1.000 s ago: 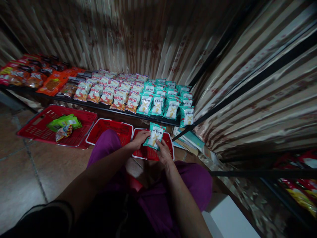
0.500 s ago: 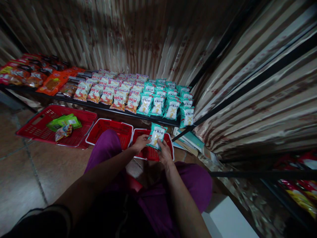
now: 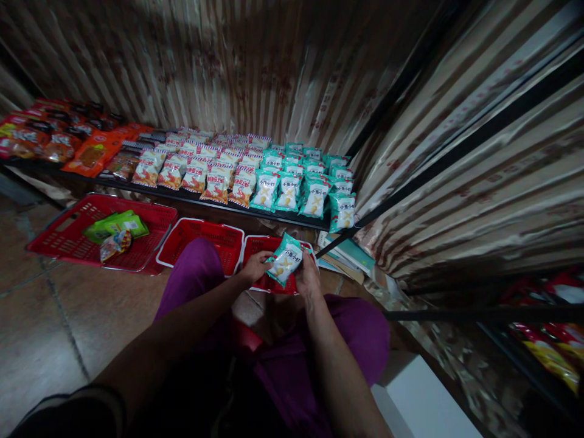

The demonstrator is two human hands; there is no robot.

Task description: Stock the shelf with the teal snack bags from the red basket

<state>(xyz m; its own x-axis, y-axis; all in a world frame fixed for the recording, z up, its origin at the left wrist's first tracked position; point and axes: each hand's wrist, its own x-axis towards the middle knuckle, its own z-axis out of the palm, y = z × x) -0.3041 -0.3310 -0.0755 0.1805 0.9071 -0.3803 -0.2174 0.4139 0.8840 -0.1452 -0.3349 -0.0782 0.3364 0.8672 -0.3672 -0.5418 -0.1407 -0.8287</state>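
A teal-and-white snack bag [image 3: 285, 260] is held tilted between both my hands, over the right-hand red basket [image 3: 255, 244]. My left hand [image 3: 256, 267] pinches its lower left edge. At its right side, my right hand [image 3: 308, 274] grips the edge, fingers partly hidden behind it. Just beyond, matching teal snack bags [image 3: 316, 196] stand in rows at the right end of the black shelf [image 3: 182, 196]. Left of them are rows of white-and-orange snack bags [image 3: 215, 182].
A middle red basket [image 3: 191, 228] sits beside my left knee. Further left, a larger red basket [image 3: 59, 237] holds green packets [image 3: 116, 225] and a colourful packet. Orange and dark snack packs [image 3: 93, 152] fill the shelf's left part. Books [image 3: 351, 255] and a white box [image 3: 424, 398] lie at right.
The held snack bag has turned clockwise and come slightly lower. My right hand has shifted up along its right edge; my left hand still grips the left side.
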